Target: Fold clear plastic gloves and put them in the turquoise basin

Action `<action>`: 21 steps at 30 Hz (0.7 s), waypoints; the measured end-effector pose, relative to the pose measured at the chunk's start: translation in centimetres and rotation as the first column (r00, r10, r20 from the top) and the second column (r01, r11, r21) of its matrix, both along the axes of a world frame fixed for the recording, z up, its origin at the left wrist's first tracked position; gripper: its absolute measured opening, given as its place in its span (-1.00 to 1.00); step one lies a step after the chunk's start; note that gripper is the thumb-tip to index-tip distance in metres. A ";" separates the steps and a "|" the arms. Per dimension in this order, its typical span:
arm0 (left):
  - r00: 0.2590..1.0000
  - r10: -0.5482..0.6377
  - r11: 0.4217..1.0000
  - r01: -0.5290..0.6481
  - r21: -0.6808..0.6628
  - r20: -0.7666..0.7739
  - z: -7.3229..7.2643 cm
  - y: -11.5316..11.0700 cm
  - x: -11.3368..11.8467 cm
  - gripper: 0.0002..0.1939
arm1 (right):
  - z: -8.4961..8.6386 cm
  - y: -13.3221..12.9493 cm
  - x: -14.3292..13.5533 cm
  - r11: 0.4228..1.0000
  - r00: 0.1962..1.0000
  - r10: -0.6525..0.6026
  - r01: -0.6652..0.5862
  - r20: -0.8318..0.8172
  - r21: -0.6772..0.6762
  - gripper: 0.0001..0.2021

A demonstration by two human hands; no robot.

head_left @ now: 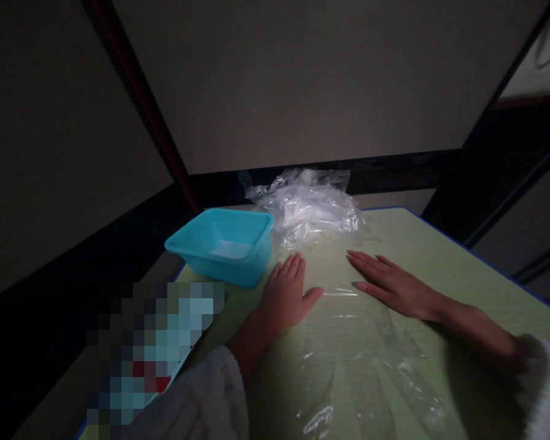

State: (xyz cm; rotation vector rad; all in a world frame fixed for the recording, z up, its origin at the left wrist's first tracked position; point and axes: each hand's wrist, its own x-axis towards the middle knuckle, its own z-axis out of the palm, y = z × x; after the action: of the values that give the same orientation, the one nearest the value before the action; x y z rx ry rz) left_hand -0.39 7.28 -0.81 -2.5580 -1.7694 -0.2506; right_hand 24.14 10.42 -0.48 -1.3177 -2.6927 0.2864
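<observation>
A clear plastic bag (348, 342) lies spread on the pale green table, its near part wrinkled and shiny. My left hand (288, 290) rests flat near the bag's far left part, fingers together and thumb stretched out to the side. On the other side, my right hand (392, 284) lies flat with its fingers extended and pointing left. Neither hand grips anything. Just beyond my left hand stands a turquoise plastic basin (224, 244) with something whitish at its bottom. Behind both hands sits a crumpled heap of clear plastic bags (309, 208).
The table (440, 263) has a blue edge and a corner at the back right. A blurred-out, light blue flat item (174, 342) lies along its left side. Behind the table rises a grey wall panel (302, 85) with dark trim.
</observation>
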 end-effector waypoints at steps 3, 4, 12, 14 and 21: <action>0.999 0.042 0.998 -0.042 0.039 -0.001 -0.2 0.4 -0.6 -0.36 | 0.8 -0.1 0.6 0.996 0.997 0.071 -0.074 -0.041 -0.058 -0.25; 0.999 0.050 0.998 -0.050 0.044 0.001 -0.3 0.5 -0.7 -0.37 | 1.0 -0.2 0.8 0.992 0.994 0.099 -0.102 -0.041 -0.080 -0.18; 0.999 0.046 0.997 -0.046 0.062 0.012 -0.6 0.9 -1.2 -0.39 | 1.0 0.4 5.0 0.988 0.995 0.098 -0.094 0.019 -0.122 0.09; 0.999 0.046 0.997 -0.046 0.059 0.012 -0.7 0.9 -1.2 -0.38 | 0.6 0.5 6.2 0.989 0.996 0.083 -0.078 0.038 -0.127 0.14; 0.999 0.047 0.998 -0.048 0.043 0.013 -0.6 0.8 -1.2 -0.36 | 2.0 0.1 7.4 0.985 0.995 0.085 -0.078 0.045 -0.152 0.14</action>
State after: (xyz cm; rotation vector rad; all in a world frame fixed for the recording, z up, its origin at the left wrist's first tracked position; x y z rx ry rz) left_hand -1.58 8.10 -1.44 -2.4871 -1.8053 -0.2998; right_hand 31.57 10.49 1.47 -1.2702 -2.8214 0.4800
